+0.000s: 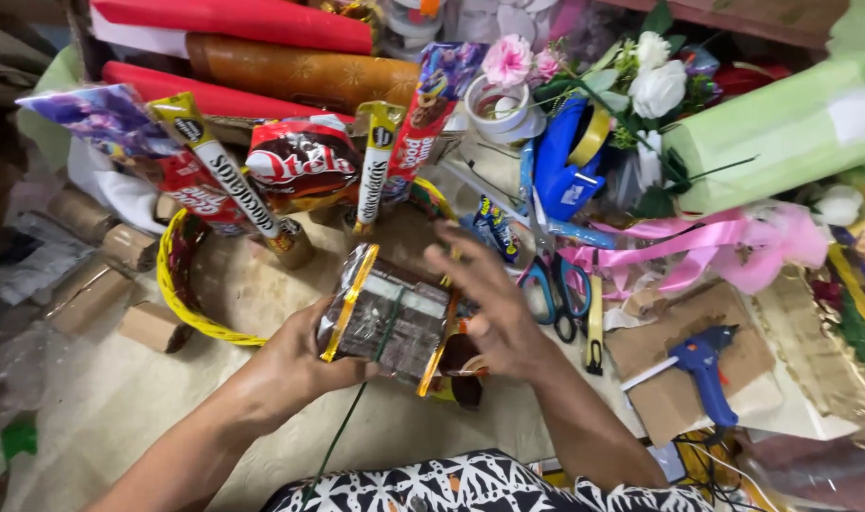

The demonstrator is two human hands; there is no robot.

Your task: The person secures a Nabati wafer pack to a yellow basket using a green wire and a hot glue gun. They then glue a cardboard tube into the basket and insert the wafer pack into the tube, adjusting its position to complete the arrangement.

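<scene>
My left hand grips a flat snack packet with a clear wrapper and yellow edges, held in front of me above the table. A thin green stick runs down from the packet. My right hand hovers just right of the packet with fingers spread, touching its right edge. Behind the packet stands a yellow woven basket with several snack packets and chocolate bars set upright in it on sticks.
Blue-handled scissors, a blue glue gun on cardboard, pink ribbon, a blue tape dispenser, artificial flowers, a green paper roll, red and brown paper rolls and cardboard tubes crowd the table.
</scene>
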